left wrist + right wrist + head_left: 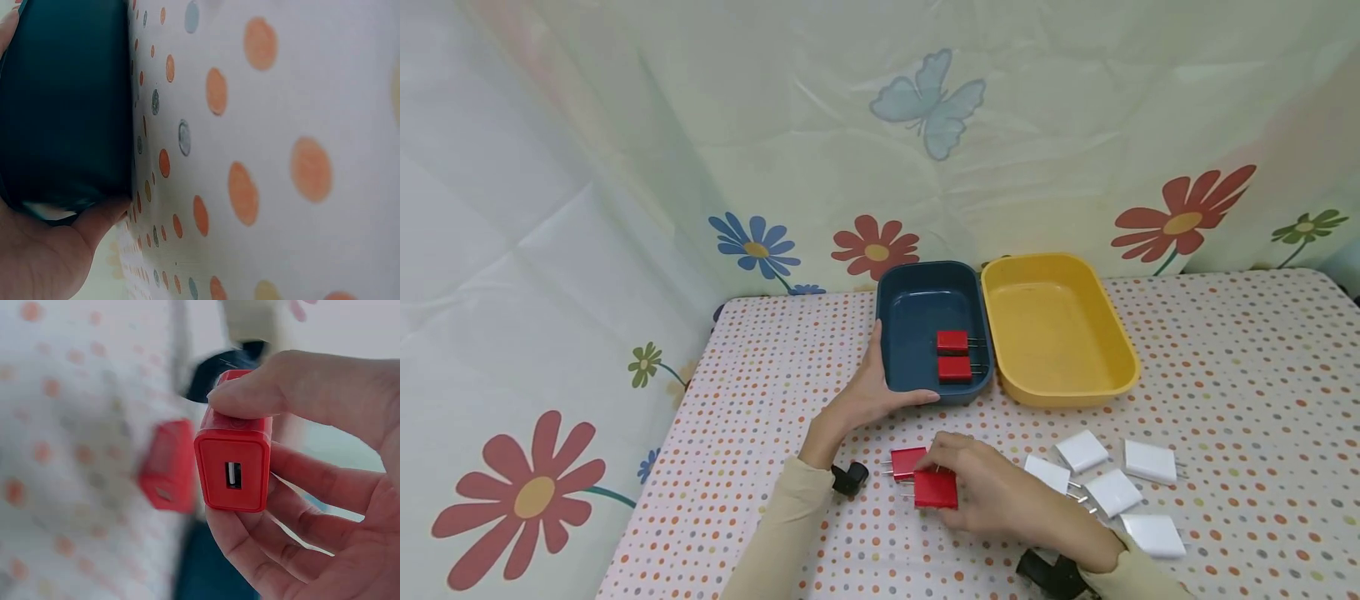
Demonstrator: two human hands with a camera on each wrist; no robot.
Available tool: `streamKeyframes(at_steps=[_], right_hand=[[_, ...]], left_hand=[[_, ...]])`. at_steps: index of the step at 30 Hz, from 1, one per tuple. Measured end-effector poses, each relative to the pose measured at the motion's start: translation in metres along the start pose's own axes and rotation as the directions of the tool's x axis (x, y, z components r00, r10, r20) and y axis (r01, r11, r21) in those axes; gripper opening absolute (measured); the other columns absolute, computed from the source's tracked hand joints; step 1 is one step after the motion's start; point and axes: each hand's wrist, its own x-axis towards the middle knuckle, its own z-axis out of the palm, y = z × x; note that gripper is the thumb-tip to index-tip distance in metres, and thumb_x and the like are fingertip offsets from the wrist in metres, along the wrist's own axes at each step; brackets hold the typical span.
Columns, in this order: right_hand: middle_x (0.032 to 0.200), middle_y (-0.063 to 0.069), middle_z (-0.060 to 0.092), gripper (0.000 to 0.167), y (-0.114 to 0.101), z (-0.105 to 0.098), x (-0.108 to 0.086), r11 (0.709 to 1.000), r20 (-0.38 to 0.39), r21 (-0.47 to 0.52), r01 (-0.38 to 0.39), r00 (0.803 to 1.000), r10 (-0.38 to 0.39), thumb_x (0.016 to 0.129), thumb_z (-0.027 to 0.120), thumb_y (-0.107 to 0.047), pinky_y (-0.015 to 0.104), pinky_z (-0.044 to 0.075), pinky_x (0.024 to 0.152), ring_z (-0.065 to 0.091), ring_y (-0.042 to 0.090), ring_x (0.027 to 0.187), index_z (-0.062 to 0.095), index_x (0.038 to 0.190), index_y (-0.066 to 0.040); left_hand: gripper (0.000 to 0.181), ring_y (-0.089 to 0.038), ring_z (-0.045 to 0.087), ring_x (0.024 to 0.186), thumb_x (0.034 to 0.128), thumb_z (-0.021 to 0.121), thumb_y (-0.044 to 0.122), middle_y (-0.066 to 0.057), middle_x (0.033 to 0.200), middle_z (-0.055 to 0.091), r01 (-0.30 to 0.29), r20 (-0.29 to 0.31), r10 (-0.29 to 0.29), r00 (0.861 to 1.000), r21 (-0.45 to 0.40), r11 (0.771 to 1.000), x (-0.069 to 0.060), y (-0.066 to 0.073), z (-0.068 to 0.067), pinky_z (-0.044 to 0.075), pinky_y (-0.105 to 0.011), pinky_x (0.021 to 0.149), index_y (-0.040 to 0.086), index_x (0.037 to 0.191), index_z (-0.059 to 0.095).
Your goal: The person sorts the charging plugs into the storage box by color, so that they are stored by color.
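Observation:
Spread around the near-left corner of a dark blue tray (917,282), my left hand (868,392) rests its straight thumb along the front wall and its fingers along the left side. Two red USB chargers lie inside that tray at its right, the nearer charger (954,369) beside the other. My right hand (988,487) pinches a red USB charger (231,470) between thumb and fingers, its USB port facing the right wrist camera. Another red charger (907,463) lies on the table just beyond the held one, its prongs pointing left.
A yellow tray (1052,333) stands right of the blue one, with nothing in it. Several white chargers (1112,492) lie on the dotted tablecloth (1247,400) near my right forearm. A flowered curtain (760,108) hangs behind the table.

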Motion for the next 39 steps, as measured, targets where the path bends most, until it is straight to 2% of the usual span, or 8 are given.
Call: streamKeyframes(at_steps=[5, 11, 14, 17, 20, 25, 31, 39], right_hand=[[0.105, -0.007, 0.063, 0.043, -0.014, -0.036, 0.004, 0.997, -0.126, -0.064, 0.046, 0.991, -0.054, 0.079, 0.091, -0.009, 0.024, 0.053, 0.076, 0.056, 0.010, 0.092, 0.074, 0.119, -0.009], [0.107, 0.003, 0.067, 0.043, -0.021, -0.073, 0.028, 0.983, -0.321, -0.110, 0.145, 0.931, -0.174, 0.079, 0.089, 0.001, 0.033, 0.061, 0.076, 0.063, 0.021, 0.097, 0.074, 0.119, -0.004], [0.107, 0.008, 0.067, 0.042, -0.016, -0.077, 0.048, 0.987, -0.363, -0.103, 0.128, 0.918, -0.157, 0.080, 0.087, 0.003, 0.041, 0.063, 0.078, 0.064, 0.027, 0.099, 0.074, 0.119, 0.000], [0.109, 0.014, 0.066, 0.042, -0.003, -0.073, 0.068, 0.995, -0.382, -0.076, 0.071, 0.919, -0.095, 0.080, 0.086, 0.005, 0.046, 0.063, 0.080, 0.064, 0.032, 0.101, 0.072, 0.120, 0.005], [0.110, 0.018, 0.064, 0.044, 0.016, -0.065, 0.083, 0.998, -0.384, -0.063, 0.014, 0.923, -0.037, 0.081, 0.084, 0.006, 0.046, 0.063, 0.082, 0.063, 0.035, 0.102, 0.070, 0.122, 0.008], [0.111, 0.020, 0.063, 0.044, 0.039, -0.050, 0.098, 0.992, -0.360, -0.115, -0.054, 0.933, 0.009, 0.082, 0.084, 0.006, 0.045, 0.062, 0.086, 0.062, 0.035, 0.103, 0.069, 0.123, 0.010], [0.109, 0.019, 0.063, 0.041, 0.046, -0.043, 0.106, 0.981, -0.338, -0.174, -0.081, 0.941, 0.018, 0.081, 0.083, 0.005, 0.046, 0.061, 0.086, 0.062, 0.034, 0.101, 0.071, 0.120, 0.008], [0.111, 0.017, 0.064, 0.041, 0.051, -0.041, 0.113, 0.977, -0.276, -0.170, -0.127, 0.958, 0.076, 0.082, 0.082, 0.005, 0.044, 0.060, 0.088, 0.061, 0.032, 0.102, 0.072, 0.121, 0.006]], left_hand=[[0.134, -0.031, 0.012, 0.158, 0.0816, 0.087, 0.047, -0.007, 0.175, 0.003, -0.025, 0.008, 0.025, 1.000, 0.005, 1.000, 0.002, -0.002, -0.002, 0.030, -0.059, 0.122, 0.021, 0.167, -0.013], [0.131, -0.032, 0.017, 0.156, 0.0838, 0.084, 0.042, -0.010, 0.173, 0.010, -0.094, 0.020, 0.094, 0.995, -0.024, 0.995, 0.003, -0.008, -0.005, 0.035, -0.058, 0.119, 0.018, 0.167, -0.015], [0.132, -0.028, 0.022, 0.154, 0.0843, 0.086, 0.042, -0.008, 0.170, 0.017, -0.101, 0.018, 0.102, 0.995, -0.054, 0.993, 0.001, -0.013, -0.005, 0.039, -0.055, 0.116, 0.019, 0.166, -0.016], [0.132, -0.024, 0.025, 0.152, 0.0851, 0.087, 0.038, -0.006, 0.168, 0.022, -0.102, 0.011, 0.103, 0.995, -0.073, 0.992, -0.001, -0.015, -0.005, 0.041, -0.052, 0.115, 0.020, 0.166, -0.016], [0.133, -0.025, 0.023, 0.153, 0.0847, 0.087, 0.041, -0.005, 0.170, 0.019, -0.079, 0.008, 0.080, 0.997, -0.062, 0.995, -0.001, -0.014, -0.005, 0.039, -0.054, 0.117, 0.021, 0.166, -0.016], [0.135, -0.028, 0.019, 0.157, 0.0834, 0.088, 0.044, -0.007, 0.173, 0.012, -0.061, 0.003, 0.061, 0.998, -0.033, 0.998, 0.000, -0.012, -0.004, 0.033, -0.056, 0.121, 0.020, 0.166, -0.016], [0.136, -0.029, 0.018, 0.157, 0.0833, 0.088, 0.043, -0.010, 0.173, 0.012, -0.072, 0.018, 0.073, 0.997, -0.038, 0.997, 0.001, -0.008, -0.004, 0.030, -0.056, 0.122, 0.018, 0.166, -0.016], [0.137, -0.030, 0.017, 0.157, 0.0824, 0.088, 0.046, -0.011, 0.173, 0.011, -0.072, 0.027, 0.073, 0.997, -0.030, 0.997, 0.002, -0.004, -0.003, 0.029, -0.056, 0.122, 0.018, 0.166, -0.016]])
